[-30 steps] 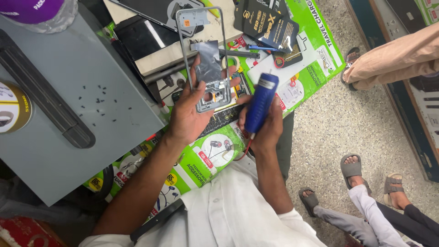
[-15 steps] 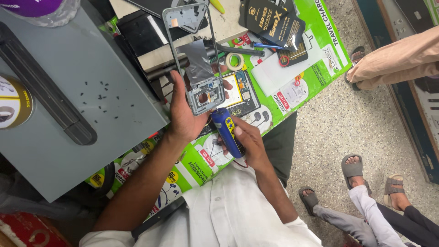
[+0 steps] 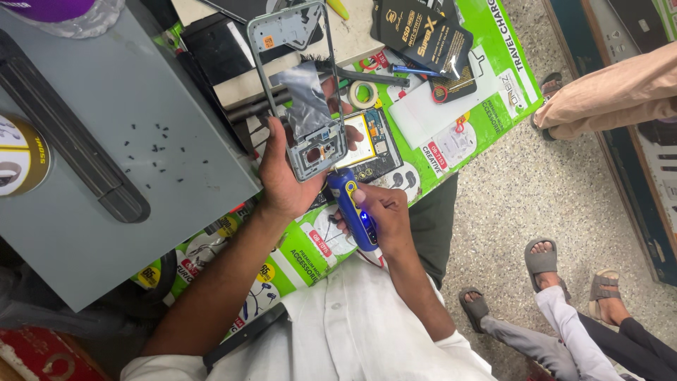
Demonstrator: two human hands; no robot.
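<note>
Fingers of left hand point(image 3: 282, 176) gripping phone frame point(image 3: 300, 85), right hand point(image 3: 381, 219) clasping blue screwdriver point(image 3: 352, 208), green printed mat point(image 3: 486, 106) beneath

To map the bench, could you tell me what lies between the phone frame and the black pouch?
In the head view, a tape roll between phone frame and black pouch.

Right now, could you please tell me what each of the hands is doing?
Left hand: closed on the grey phone frame, held up over the table.
Right hand: closed on the blue electric screwdriver, tip at the frame's lower edge.
</note>
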